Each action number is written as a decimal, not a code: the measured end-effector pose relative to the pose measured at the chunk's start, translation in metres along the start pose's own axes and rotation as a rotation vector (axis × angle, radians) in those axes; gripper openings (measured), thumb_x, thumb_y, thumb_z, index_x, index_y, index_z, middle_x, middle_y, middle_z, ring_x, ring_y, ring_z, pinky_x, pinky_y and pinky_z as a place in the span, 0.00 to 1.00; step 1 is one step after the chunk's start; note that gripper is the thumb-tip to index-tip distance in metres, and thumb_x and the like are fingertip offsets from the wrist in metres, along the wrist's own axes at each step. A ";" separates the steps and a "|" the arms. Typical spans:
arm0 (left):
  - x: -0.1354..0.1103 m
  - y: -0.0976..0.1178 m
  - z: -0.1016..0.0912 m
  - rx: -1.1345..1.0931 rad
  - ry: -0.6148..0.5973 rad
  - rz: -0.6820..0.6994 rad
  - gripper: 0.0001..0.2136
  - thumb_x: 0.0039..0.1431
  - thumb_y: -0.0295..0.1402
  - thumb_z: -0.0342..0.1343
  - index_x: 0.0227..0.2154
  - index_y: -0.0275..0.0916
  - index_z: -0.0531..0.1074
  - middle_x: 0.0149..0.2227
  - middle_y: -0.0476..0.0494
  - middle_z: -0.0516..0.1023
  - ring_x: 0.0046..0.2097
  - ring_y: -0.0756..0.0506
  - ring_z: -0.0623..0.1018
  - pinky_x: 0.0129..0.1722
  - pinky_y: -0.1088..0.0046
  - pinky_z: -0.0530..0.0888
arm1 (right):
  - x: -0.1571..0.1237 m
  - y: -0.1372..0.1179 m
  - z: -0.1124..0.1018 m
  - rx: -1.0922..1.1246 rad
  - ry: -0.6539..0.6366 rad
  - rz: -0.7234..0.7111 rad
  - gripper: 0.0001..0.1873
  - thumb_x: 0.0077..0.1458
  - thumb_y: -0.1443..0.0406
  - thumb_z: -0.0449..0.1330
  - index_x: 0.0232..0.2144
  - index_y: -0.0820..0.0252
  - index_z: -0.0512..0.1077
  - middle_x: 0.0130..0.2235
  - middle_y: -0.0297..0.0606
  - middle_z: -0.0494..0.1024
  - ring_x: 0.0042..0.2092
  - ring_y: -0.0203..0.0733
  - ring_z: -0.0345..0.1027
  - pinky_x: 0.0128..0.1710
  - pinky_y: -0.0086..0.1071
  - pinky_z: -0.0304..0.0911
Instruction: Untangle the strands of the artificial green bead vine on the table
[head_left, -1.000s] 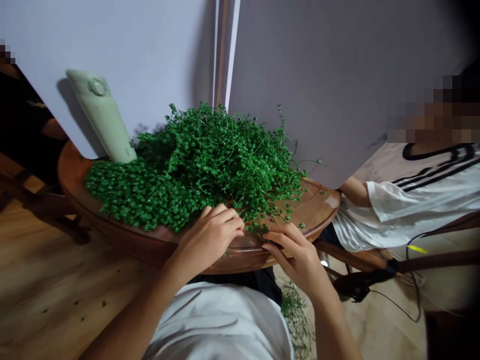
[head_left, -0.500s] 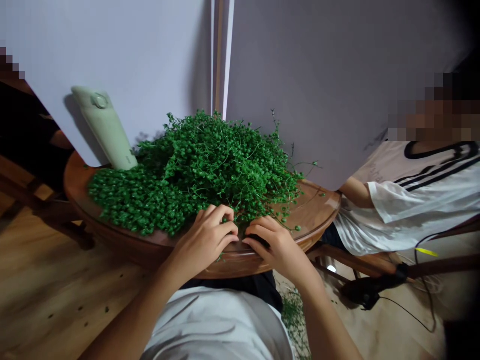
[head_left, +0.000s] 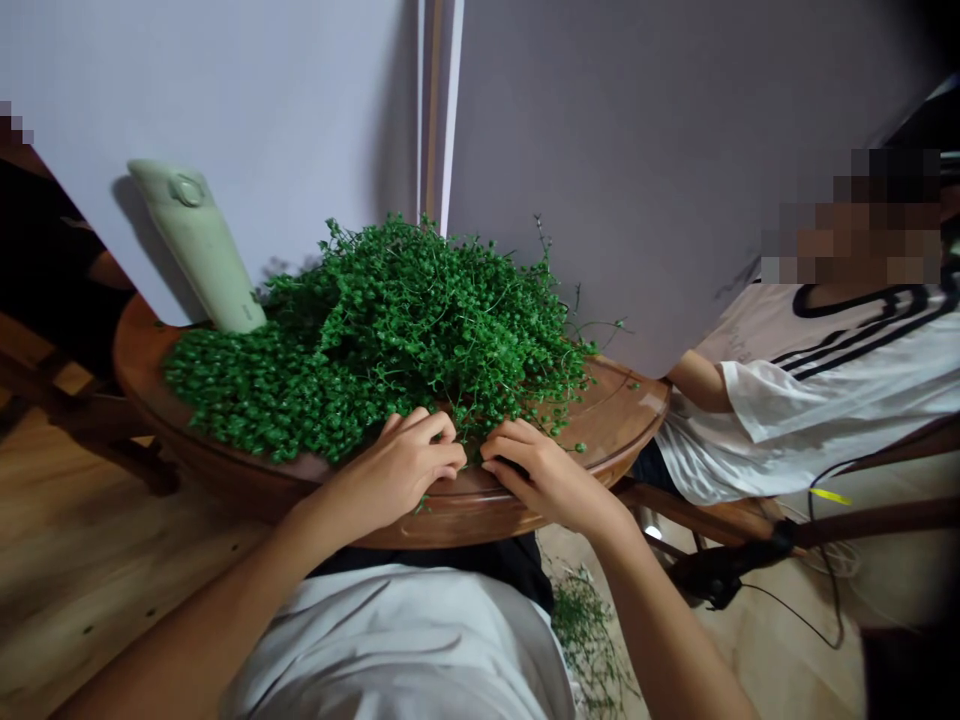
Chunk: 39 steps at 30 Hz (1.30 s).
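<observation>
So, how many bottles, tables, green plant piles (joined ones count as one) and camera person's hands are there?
Pale green cylindrical bottle: 1
Brown wooden round-edged table: 1
Leafy green plant pile on it, thin green stem pile below: 2
Bare left hand, bare right hand: 2
Total: 6

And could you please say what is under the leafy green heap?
The curved brown wooden table supports the leafy green heap, showing past its right edge; whatever else lies beneath is covered.
</observation>
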<state>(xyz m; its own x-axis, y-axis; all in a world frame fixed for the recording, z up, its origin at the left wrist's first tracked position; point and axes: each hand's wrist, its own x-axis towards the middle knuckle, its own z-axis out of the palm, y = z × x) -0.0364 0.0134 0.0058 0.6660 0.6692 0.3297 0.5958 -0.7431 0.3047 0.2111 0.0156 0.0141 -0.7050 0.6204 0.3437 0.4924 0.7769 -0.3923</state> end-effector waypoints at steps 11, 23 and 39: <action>-0.001 0.003 -0.001 -0.014 -0.063 -0.030 0.11 0.70 0.22 0.50 0.33 0.40 0.72 0.42 0.49 0.73 0.47 0.45 0.68 0.44 0.65 0.54 | 0.000 -0.001 -0.002 0.003 -0.027 -0.021 0.07 0.72 0.68 0.52 0.41 0.60 0.70 0.39 0.38 0.71 0.42 0.42 0.62 0.46 0.37 0.59; 0.000 -0.001 -0.001 0.001 -0.084 -0.004 0.13 0.65 0.16 0.49 0.31 0.39 0.70 0.40 0.49 0.71 0.45 0.45 0.67 0.41 0.65 0.53 | -0.003 0.000 -0.003 0.032 -0.037 0.011 0.07 0.72 0.67 0.52 0.39 0.58 0.68 0.39 0.37 0.70 0.43 0.40 0.62 0.46 0.34 0.59; -0.002 0.002 -0.007 -0.122 -0.062 -0.077 0.10 0.70 0.25 0.51 0.33 0.41 0.73 0.44 0.49 0.71 0.49 0.44 0.69 0.48 0.65 0.56 | 0.003 -0.010 0.009 0.189 0.193 0.129 0.07 0.70 0.64 0.57 0.37 0.58 0.72 0.38 0.37 0.75 0.41 0.39 0.68 0.43 0.33 0.62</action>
<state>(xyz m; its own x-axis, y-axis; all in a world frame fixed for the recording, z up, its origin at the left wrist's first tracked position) -0.0393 0.0109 0.0120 0.6492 0.7195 0.2468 0.5894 -0.6809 0.4348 0.1994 0.0091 0.0118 -0.5237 0.7357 0.4296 0.4551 0.6679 -0.5889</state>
